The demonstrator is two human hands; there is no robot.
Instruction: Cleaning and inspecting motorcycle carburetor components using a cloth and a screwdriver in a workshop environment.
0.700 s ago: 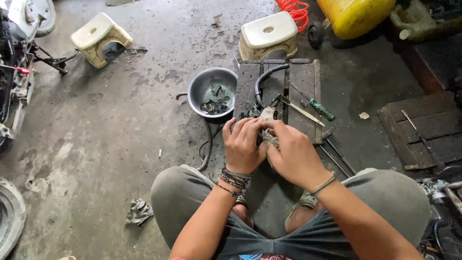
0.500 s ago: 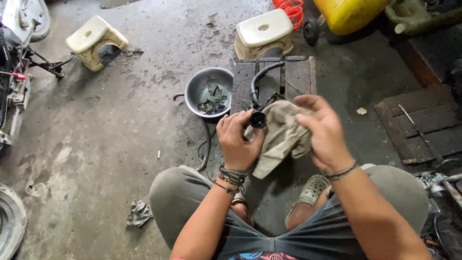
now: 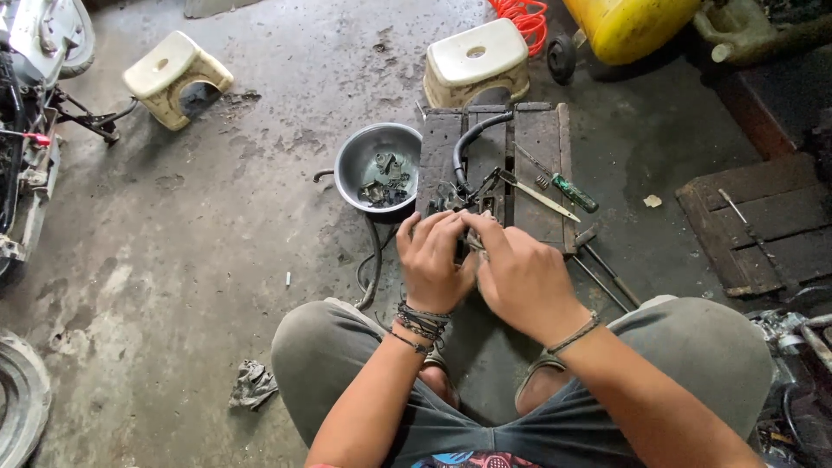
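- Stained concrete floor (image 3: 217, 260) of a workshop, seen from above a seated person's knees.
- Left hand (image 3: 431, 262) and right hand (image 3: 520, 276) are pressed close together, fingers curled over a small part at the near edge of a dark wooden board (image 3: 537, 139); the part is almost wholly hidden, so what they pinch cannot be told.
- On the board: a black hose (image 3: 472, 143) and a green-handled screwdriver (image 3: 574, 192).
- Left of the board, a metal bowl (image 3: 351, 165) holding small parts.
- Farther off, two pale plastic stools (image 3: 477, 56) (image 3: 169, 78) and a yellow tank (image 3: 637, 26).
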